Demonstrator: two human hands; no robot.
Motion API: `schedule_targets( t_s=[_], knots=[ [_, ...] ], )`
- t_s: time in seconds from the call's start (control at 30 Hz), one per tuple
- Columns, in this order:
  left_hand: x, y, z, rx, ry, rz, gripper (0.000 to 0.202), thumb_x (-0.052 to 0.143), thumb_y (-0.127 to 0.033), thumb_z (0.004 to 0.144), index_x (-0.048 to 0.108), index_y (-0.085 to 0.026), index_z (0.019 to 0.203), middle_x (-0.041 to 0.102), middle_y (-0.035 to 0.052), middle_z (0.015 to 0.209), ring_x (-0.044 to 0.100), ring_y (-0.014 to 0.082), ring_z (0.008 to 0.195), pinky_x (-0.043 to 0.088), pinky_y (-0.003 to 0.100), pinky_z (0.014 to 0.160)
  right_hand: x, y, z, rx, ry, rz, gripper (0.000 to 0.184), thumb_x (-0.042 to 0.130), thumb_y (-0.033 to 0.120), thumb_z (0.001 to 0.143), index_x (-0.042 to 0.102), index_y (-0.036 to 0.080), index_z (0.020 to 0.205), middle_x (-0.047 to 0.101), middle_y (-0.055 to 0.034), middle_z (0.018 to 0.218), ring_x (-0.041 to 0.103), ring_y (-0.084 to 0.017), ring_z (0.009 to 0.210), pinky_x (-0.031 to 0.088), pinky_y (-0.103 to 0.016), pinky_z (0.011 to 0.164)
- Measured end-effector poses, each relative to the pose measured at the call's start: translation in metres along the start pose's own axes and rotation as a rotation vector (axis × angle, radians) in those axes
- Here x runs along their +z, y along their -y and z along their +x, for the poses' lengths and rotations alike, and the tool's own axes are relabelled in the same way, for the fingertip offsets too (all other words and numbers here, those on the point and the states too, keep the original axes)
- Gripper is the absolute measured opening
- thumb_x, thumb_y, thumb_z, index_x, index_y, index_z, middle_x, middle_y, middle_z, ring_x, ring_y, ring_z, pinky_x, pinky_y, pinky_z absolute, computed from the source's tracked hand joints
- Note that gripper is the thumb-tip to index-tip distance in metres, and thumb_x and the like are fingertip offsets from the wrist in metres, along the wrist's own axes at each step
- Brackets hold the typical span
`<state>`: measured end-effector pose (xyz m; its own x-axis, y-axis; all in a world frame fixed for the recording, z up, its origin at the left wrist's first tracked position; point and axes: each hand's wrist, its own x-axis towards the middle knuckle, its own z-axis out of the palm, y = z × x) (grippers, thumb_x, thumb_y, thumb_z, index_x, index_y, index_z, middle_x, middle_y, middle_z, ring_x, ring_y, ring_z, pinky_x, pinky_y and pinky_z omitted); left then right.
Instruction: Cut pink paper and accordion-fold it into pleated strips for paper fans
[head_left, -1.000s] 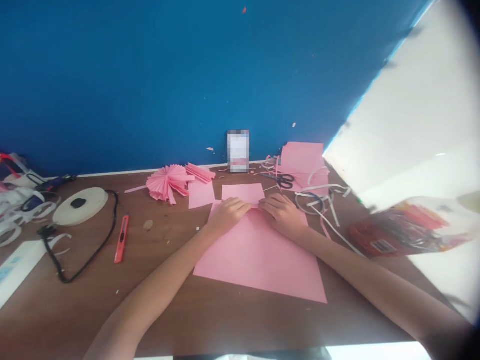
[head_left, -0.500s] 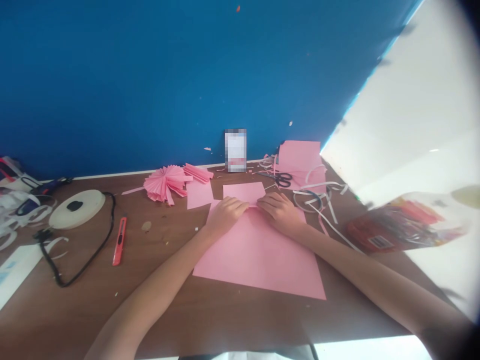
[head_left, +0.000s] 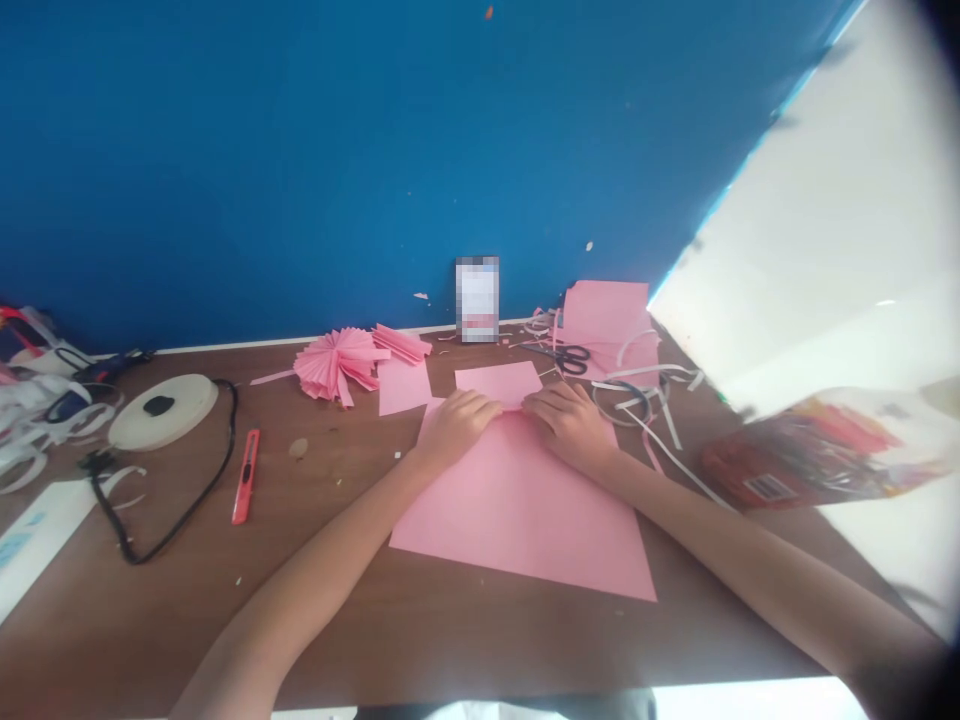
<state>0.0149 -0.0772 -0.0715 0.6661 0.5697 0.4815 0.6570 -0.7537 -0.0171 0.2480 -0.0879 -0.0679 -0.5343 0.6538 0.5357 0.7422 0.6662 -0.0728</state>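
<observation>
A large sheet of pink paper (head_left: 525, 515) lies flat on the brown table. At its far edge, my left hand (head_left: 463, 422) and my right hand (head_left: 570, 422) are side by side, a small gap between them. The fingers of both are bent and pressed together on that edge, where a narrow folded strip shows between the fingertips. My palms and wrists cover the sheet's far corners. Just past my fingers lies a smaller piece of pink paper (head_left: 499, 379). Black-handled scissors (head_left: 571, 360) rest beyond my right hand.
Left of the sheet are a pleated pink paper rosette (head_left: 337, 362), a red box cutter (head_left: 245, 477) and a round white object (head_left: 163, 412) with a black cord. A phone (head_left: 477, 300) leans on the blue wall. Paper strips (head_left: 660, 425) and a plastic package (head_left: 810, 450) lie right.
The whole view has shifted slightly, so things sit a little farther right. Both hands stay on the far edge of the pink sheet, with barely any movement of the fingers.
</observation>
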Motion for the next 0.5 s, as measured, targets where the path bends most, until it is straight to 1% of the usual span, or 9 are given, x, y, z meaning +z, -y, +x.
schedule_targets(
  t_s=[0.07,0.17,0.27,0.37,0.43,0.5],
  knots=[
    [-0.0012,-0.001,0.0,0.02,0.028,-0.006,0.021,0.043,-0.016,0.097,0.064,-0.016,0.102,0.067,0.0059,0.091,0.059,0.0187,0.086,0.043,0.033,0.077,-0.0007,0.0006,0.0011,-0.019,0.041,-0.003,0.023,0.048,0.01,0.089,0.067,0.018,0.099,0.071,-0.0061,0.101,0.053,-0.022,0.095,0.033,-0.036,0.079],
    [-0.0026,-0.003,0.0022,0.044,0.046,-0.007,0.022,0.042,-0.017,0.098,0.064,-0.016,0.101,0.067,0.0061,0.089,0.059,0.0192,0.087,0.042,0.034,0.078,-0.0018,0.001,0.0011,-0.067,0.078,-0.011,0.027,0.048,0.006,0.087,0.068,0.018,0.1,0.071,-0.0065,0.101,0.053,-0.023,0.095,0.033,-0.036,0.078],
    [-0.0019,-0.0035,0.0046,-0.015,0.022,-0.008,0.024,0.04,-0.02,0.099,0.063,-0.017,0.104,0.067,0.0063,0.092,0.06,0.0195,0.089,0.043,0.034,0.077,-0.0012,0.0007,-0.0007,-0.025,0.004,-0.026,0.029,0.046,0.003,0.086,0.068,0.018,0.097,0.072,-0.0061,0.099,0.053,-0.023,0.095,0.033,-0.037,0.077],
    [0.0008,-0.0015,0.0042,-0.105,-0.001,-0.025,0.025,0.04,-0.022,0.099,0.063,-0.017,0.107,0.068,0.0065,0.095,0.06,0.0195,0.092,0.044,0.034,0.078,-0.0001,0.0008,-0.0013,0.051,-0.065,-0.029,0.027,0.046,0.006,0.088,0.069,0.019,0.096,0.072,-0.0067,0.095,0.052,-0.024,0.097,0.033,-0.038,0.081],
    [0.0028,0.0003,0.0021,-0.118,0.0,-0.047,0.023,0.042,-0.019,0.098,0.063,-0.017,0.106,0.068,0.0063,0.095,0.061,0.0193,0.092,0.045,0.034,0.079,-0.0002,0.0013,-0.0001,0.072,-0.063,-0.031,0.024,0.047,0.011,0.09,0.069,0.019,0.095,0.071,-0.0074,0.094,0.052,-0.025,0.098,0.032,-0.039,0.083],
    [0.0039,0.0015,-0.0005,-0.096,0.003,-0.066,0.022,0.044,-0.015,0.096,0.063,-0.018,0.106,0.069,0.0059,0.096,0.062,0.0192,0.091,0.046,0.034,0.08,-0.0011,0.0019,0.0016,0.071,-0.037,-0.039,0.02,0.048,0.015,0.092,0.068,0.019,0.093,0.071,-0.0077,0.095,0.051,-0.025,0.098,0.032,-0.039,0.083]
  ],
)
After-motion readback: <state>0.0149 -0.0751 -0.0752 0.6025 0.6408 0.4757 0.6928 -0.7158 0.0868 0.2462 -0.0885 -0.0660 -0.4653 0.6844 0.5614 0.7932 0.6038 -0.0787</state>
